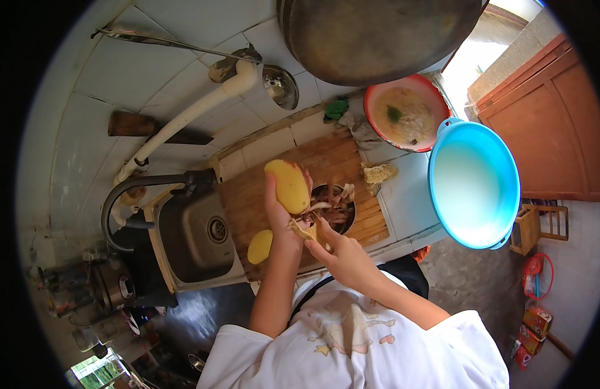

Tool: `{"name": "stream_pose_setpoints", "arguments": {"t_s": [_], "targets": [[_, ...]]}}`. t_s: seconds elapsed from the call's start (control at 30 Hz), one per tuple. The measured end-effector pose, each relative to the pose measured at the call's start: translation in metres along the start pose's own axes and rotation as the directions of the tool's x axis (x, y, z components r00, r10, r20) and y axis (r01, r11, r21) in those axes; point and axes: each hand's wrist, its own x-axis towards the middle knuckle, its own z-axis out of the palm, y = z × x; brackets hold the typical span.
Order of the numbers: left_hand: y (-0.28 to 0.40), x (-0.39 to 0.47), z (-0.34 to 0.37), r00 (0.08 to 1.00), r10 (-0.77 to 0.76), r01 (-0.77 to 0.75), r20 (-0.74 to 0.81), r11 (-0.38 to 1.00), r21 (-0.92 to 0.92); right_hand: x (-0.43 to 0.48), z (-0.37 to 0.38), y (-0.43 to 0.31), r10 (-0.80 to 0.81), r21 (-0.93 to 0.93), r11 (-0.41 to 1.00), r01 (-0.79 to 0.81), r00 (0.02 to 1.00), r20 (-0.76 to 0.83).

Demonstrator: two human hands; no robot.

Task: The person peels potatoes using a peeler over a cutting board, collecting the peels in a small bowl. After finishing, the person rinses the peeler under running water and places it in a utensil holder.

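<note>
My left hand [278, 214] holds up a large yellow tuber [288, 187], probably a potato or sweet potato, mostly peeled with reddish skin along its far edge. In my right hand [346, 257] is a small cream-coloured tool [307, 230], apparently a peeler, close to the tuber's lower end; my fingers partly hide it. Beneath and right of the tuber, a round metal bowl [352, 220] contains reddish-brown peelings [336, 208]. A second peeled yellow piece [260, 247] lies at the left of the wooden cutting board [300, 146], beside my left forearm.
A steel sink [193, 243] with a dark faucet [149, 182] adjoins the board's left. To the right are a scrubbing sponge [377, 172], a red-rimmed basin [407, 114] of cloudy liquid and a blue plastic basin [475, 185]. A large pan [377, 39] and a ladle [280, 87] hang above.
</note>
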Motion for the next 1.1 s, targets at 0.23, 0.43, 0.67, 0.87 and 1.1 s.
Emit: {"name": "stream_pose_setpoints", "arguments": {"t_s": [0.23,0.43,0.67,0.87,1.1], "targets": [[0.005,0.007,-0.003,1.000,0.024,-0.024,-0.002,0.992,-0.128,0.000,-0.018,-0.002,0.097,0.153,0.981,-0.122,0.983,0.158],[0.006,-0.001,-0.009,0.997,-0.039,0.049,0.067,0.986,-0.157,0.006,-0.021,0.026,0.091,0.355,0.929,-0.106,0.994,0.061],[0.008,-0.021,-0.002,0.981,-0.192,0.189,-0.031,0.979,-0.083,0.016,-0.026,0.013,-0.011,0.272,0.961,0.044,0.993,-0.122],[0.012,-0.030,-0.025,0.971,-0.224,0.221,0.085,0.974,0.043,0.005,-0.041,-0.014,0.064,-0.017,0.998,-0.065,0.996,-0.069],[0.001,-0.036,-0.014,0.976,-0.212,0.208,0.049,0.975,0.073,0.003,-0.033,-0.026,0.010,-0.159,0.987,-0.026,0.995,-0.100]]}}
